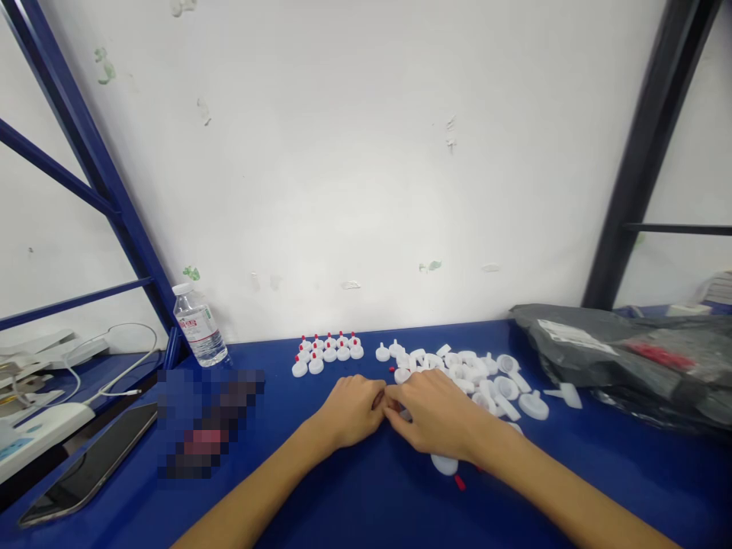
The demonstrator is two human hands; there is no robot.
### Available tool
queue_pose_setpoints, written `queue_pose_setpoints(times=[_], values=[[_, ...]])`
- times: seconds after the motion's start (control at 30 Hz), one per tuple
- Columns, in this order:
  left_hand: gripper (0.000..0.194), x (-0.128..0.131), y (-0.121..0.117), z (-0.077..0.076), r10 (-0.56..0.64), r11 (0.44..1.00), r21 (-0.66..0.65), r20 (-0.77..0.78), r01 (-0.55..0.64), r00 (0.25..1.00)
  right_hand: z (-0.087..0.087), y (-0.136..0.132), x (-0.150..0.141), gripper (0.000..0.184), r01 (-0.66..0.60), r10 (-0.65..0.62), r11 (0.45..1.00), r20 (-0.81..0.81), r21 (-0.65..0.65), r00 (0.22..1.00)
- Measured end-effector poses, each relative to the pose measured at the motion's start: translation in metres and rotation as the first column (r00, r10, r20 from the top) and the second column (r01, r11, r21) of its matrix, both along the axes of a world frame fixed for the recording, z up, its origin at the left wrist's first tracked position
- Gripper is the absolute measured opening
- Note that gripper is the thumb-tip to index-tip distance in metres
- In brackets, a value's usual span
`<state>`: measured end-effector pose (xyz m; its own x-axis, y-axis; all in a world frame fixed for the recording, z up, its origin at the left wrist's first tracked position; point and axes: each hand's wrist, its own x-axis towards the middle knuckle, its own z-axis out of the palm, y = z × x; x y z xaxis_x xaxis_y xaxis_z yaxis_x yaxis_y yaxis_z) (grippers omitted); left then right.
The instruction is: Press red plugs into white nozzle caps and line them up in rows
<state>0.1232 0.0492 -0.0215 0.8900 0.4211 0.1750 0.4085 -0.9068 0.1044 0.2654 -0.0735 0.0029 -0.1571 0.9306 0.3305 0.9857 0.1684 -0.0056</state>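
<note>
My left hand [354, 412] and my right hand [438, 412] meet above the blue table, fingertips pinched together. Whatever they hold between them is hidden by the fingers; a bit of white shows under my right hand. Just beyond, white spouted caps [457, 370] lie in a loose pile. To the left stand rows of white caps with red tips [329, 352] on their spouts. Two caps without red tips [389, 351] are upright between the rows and the pile. Near my right wrist lie a white cap [444, 464] and a small red tip [460, 483].
A water bottle [200, 328] stands by the wall at left. Nearer are a phone [91, 465], a power strip [46, 431] with cables and a blurred-out item [214, 427]. A dark plastic bag [618, 366] with red contents lies at right. Metal frame posts [646, 152] flank the table.
</note>
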Motion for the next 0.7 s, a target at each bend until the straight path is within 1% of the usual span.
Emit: queue_pose_setpoints(times=[0.1,0.17,0.27,0.37,0.43,0.53,0.7], values=[[0.015,0.001,-0.001,-0.003,0.050,0.999,0.011,0.024,-0.050,0.998,0.003,0.001,0.002,0.025,-0.016,0.017,0.999,-0.014,0.034,1.000],[0.022,0.003,-0.001,-0.006,0.075,0.997,0.008,0.058,-0.076,0.995,0.011,0.000,0.007,0.029,-0.003,0.006,0.997,-0.036,0.083,0.999],[0.038,0.006,0.001,-0.008,0.089,0.996,0.013,0.081,-0.090,0.993,0.025,-0.001,0.016,0.034,0.069,-0.046,0.981,-0.131,0.180,0.990],[0.045,0.011,0.003,-0.008,0.089,0.995,0.048,0.044,-0.091,0.995,0.034,0.000,0.025,0.035,0.159,-0.101,0.955,-0.232,0.249,0.968],[0.045,0.014,0.005,-0.007,0.095,0.993,0.067,0.029,-0.097,0.995,0.034,0.002,0.027,0.035,0.197,-0.130,0.944,-0.250,0.263,0.960],[0.041,0.018,0.006,-0.005,0.109,0.991,0.077,0.032,-0.111,0.994,0.031,0.006,0.026,0.033,0.225,-0.170,0.935,-0.212,0.273,0.962],[0.035,0.017,0.006,-0.004,0.086,0.995,0.054,0.062,-0.089,0.994,0.026,0.008,0.022,0.029,0.270,-0.224,0.929,-0.195,0.253,0.955]])
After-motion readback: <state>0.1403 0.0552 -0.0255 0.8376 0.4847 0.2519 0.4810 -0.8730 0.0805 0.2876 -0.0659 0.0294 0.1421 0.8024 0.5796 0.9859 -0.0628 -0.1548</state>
